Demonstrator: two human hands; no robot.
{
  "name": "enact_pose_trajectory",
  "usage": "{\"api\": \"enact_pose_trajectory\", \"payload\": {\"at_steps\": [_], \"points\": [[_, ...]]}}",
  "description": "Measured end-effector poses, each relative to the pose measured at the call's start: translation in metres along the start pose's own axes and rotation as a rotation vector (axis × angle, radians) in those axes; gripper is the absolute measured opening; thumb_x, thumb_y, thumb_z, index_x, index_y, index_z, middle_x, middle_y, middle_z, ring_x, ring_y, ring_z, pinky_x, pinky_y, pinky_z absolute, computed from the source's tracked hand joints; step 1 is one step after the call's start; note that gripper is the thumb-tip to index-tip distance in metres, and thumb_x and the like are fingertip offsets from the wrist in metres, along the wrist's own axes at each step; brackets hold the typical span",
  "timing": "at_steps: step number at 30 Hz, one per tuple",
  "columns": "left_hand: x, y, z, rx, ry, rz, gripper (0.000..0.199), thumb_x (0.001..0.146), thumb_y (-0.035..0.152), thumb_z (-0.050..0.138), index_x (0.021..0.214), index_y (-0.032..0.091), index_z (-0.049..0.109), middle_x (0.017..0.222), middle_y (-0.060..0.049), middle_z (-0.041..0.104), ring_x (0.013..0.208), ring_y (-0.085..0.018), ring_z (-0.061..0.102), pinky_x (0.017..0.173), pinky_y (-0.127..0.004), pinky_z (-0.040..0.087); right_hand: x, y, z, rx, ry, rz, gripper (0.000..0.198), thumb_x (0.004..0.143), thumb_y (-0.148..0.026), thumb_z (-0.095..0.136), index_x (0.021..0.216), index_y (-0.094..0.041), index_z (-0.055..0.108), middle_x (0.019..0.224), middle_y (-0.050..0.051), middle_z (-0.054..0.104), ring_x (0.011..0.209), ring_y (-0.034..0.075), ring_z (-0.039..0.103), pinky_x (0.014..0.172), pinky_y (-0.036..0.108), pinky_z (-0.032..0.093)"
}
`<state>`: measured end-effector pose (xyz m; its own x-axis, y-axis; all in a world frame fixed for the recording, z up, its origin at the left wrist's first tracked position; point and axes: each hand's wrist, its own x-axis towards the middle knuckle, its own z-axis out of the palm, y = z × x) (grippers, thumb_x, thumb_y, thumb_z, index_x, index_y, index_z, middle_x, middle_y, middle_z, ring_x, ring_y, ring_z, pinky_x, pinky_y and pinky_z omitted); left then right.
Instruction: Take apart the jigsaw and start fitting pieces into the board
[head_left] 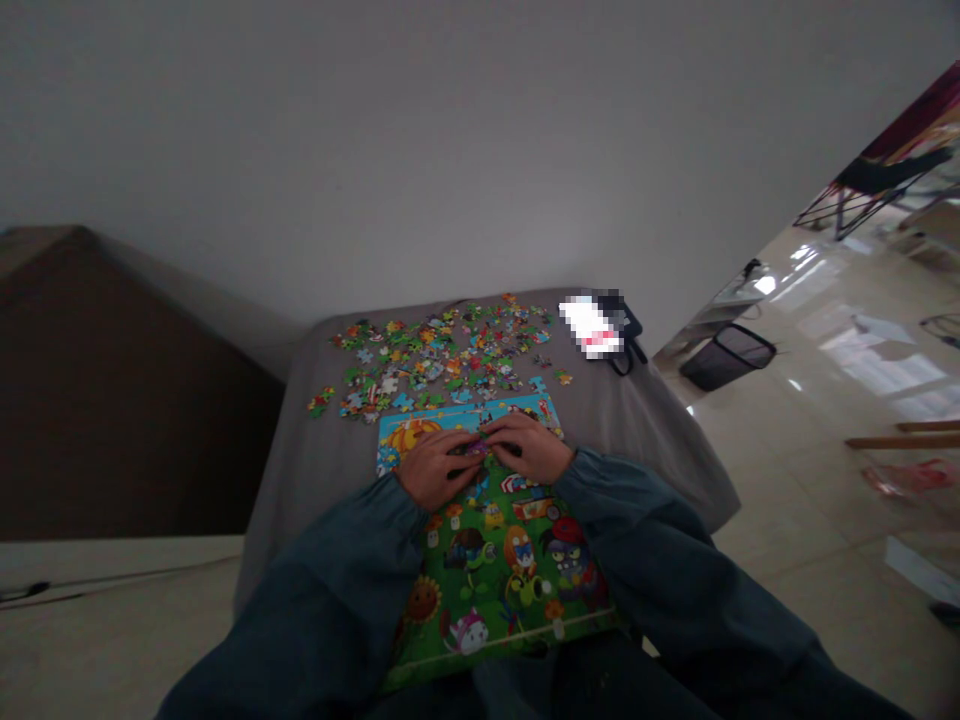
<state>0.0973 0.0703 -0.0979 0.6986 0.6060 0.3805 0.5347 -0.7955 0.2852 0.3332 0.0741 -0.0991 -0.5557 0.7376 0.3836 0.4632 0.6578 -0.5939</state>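
Note:
A cartoon jigsaw picture lies in front of me, with a green lower part and a blue band along its far edge. Near that band my left hand and my right hand meet, fingertips almost touching. Between the pinched fingers shows a small purple puzzle piece, partly covered by them. Both hands are closed around its edges, palms down over the picture. Just beyond the far edge, many loose puzzle pieces are spread in a colourful heap.
A grey cloth covers the table, which stands against a pale wall. A blurred white item lies beside a dark strapped object at the far right. A dark bin stands on the floor, right. A brown box-like surface is left.

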Motion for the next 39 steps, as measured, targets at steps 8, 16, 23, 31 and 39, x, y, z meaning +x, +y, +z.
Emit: {"api": "enact_pose_trajectory", "payload": {"at_steps": [8,16,23,31,39], "points": [[-0.001,-0.001,0.001,-0.007,0.023,0.01,0.02,0.094,0.033,0.061,0.101,0.029,0.079,0.117,-0.007,0.072,0.106,-0.025,0.068,0.09,-0.044,0.055,0.0,0.001,-0.006,-0.019,-0.039,-0.037,0.02,0.086,-0.013,0.061,0.094,-0.022,0.076,0.108,0.008,0.075,0.102,0.022,0.067,0.095,0.043,0.052],[-0.002,-0.008,0.006,-0.106,0.033,-0.057,0.023,0.095,0.032,0.058,0.11,0.025,0.075,0.117,-0.007,0.072,0.107,-0.024,0.067,0.092,-0.042,0.054,0.0,-0.001,-0.008,-0.115,-0.049,-0.083,0.012,0.088,-0.021,0.065,0.093,-0.022,0.076,0.109,0.006,0.075,0.103,0.023,0.064,0.095,0.043,0.051],[0.001,-0.006,0.002,-0.109,-0.017,-0.15,0.026,0.093,0.03,0.061,0.117,0.024,0.07,0.116,-0.006,0.072,0.107,-0.025,0.065,0.095,-0.046,0.05,0.0,-0.001,-0.009,-0.088,-0.052,-0.066,0.012,0.089,-0.023,0.066,0.097,-0.022,0.074,0.113,0.007,0.072,0.105,0.024,0.063,0.097,0.045,0.049],[-0.001,-0.005,0.001,-0.11,-0.011,-0.208,0.029,0.092,0.028,0.061,0.119,0.023,0.069,0.118,-0.007,0.071,0.113,-0.025,0.061,0.1,-0.046,0.046,-0.003,0.001,-0.008,-0.101,0.004,0.032,0.035,0.088,-0.031,0.069,0.122,-0.023,0.067,0.122,0.011,0.064,0.116,0.026,0.056,0.101,0.047,0.047],[-0.003,-0.007,-0.01,-0.157,-0.142,-0.243,0.043,0.082,0.047,0.074,0.119,0.026,0.07,0.118,-0.006,0.072,0.117,-0.028,0.059,0.104,-0.049,0.043,-0.001,0.007,-0.011,-0.106,-0.021,0.081,0.026,0.088,-0.024,0.066,0.113,-0.022,0.071,0.114,0.009,0.068,0.109,0.025,0.058,0.098,0.046,0.046]]}}
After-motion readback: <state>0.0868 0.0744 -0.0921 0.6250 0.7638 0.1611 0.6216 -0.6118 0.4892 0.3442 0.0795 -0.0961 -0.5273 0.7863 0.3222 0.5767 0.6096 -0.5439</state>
